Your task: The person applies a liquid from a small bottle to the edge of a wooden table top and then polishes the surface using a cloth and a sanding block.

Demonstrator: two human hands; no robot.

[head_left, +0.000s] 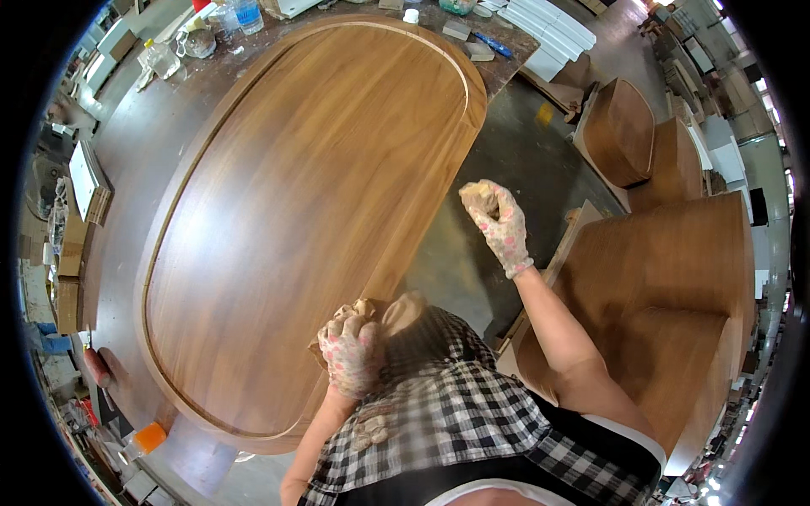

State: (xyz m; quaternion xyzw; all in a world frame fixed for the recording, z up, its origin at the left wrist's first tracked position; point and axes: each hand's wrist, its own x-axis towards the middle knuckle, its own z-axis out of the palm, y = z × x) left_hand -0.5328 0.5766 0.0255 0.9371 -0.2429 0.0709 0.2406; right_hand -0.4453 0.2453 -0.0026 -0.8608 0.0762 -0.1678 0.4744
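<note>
A large oval wooden panel [304,194] with a pale groove round its border lies on the worktable. Both my hands wear white gloves dotted with pink. My left hand [349,358] rests at the panel's near right edge, its fingers closed on a crumpled tan rag [401,313], which is partly blurred. Out beyond the panel's right side, my right hand [498,223] is raised over the floor. Its fingers are curled together; a little tan shows among them, but I cannot make out what it is.
Curved brown wooden pieces [658,261] stand close on my right. Bottles [247,15], small blocks and a blue pen-like tool [493,44] lie at the table's far end. On the left are a red-handled tool [97,368] and an orange-capped bottle [150,438].
</note>
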